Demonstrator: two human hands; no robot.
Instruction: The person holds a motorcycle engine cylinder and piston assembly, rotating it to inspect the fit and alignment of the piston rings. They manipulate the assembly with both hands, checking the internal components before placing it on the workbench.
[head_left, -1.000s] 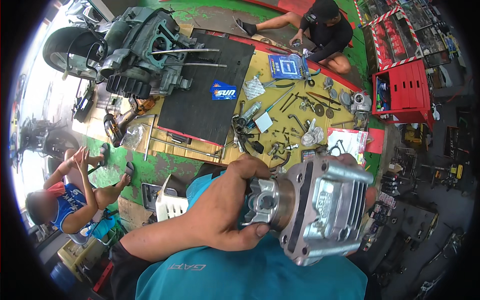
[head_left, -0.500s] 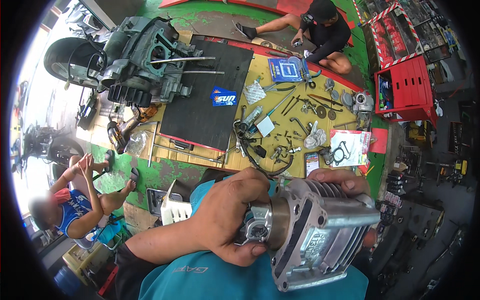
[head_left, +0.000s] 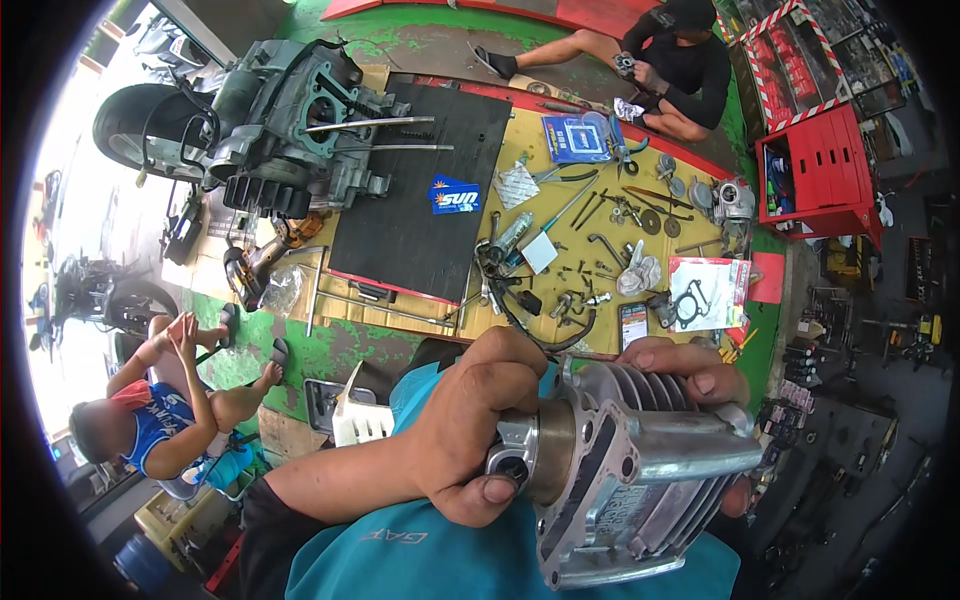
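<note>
Over my lap I hold a finned metal engine cylinder block (head_left: 640, 490), lying on its side with its sleeve (head_left: 553, 455) pointing left. My right hand (head_left: 690, 368) is wrapped around the block's cooling fins from the far right, its fingertips showing on the top and a bit of it below. At the sleeve's mouth, a piston (head_left: 513, 440) sits partly inside, its pin hole facing me. My left hand (head_left: 470, 430) is closed around the piston, thumb beneath and curled fingers above. What lies inside the sleeve is hidden.
Ahead stands a workbench (head_left: 560, 225) spread with tools, bolts and a gasket (head_left: 687, 305). A scooter engine (head_left: 270, 130) with its wheel rests at its left, beside a black mat (head_left: 410, 200). One person sits beyond the bench, another at the left. A red cabinet (head_left: 825, 175) stands right.
The block and piston have tilted slightly in my hands, and the piston's pin hole faces differently. The person beyond the bench has raised a metal part in their hands.
</note>
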